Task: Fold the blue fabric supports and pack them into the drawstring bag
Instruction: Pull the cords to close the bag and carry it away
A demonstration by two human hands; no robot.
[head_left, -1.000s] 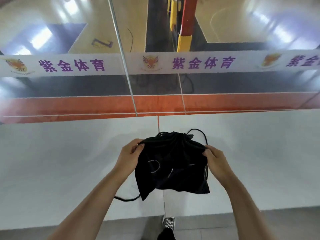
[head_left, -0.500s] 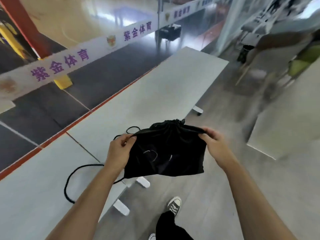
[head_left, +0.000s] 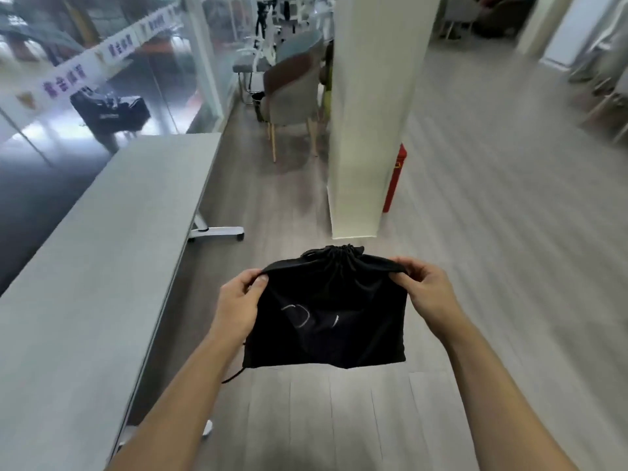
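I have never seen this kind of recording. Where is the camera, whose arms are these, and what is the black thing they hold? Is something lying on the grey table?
There is no machine here. A person wears one wide-angle camera on the head, which looks forward and down, so the two bare arms are the person's own. The left hand and the right hand each pinch an upper corner of a black drawstring bag, held in the air above the wooden floor. Its mouth looks gathered shut. The grey table stands at the left; I see nothing on the part in view. No blue fabric is visible.

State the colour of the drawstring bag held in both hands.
Black, with faint white markings on its front; the drawstring bag shows in the head view.
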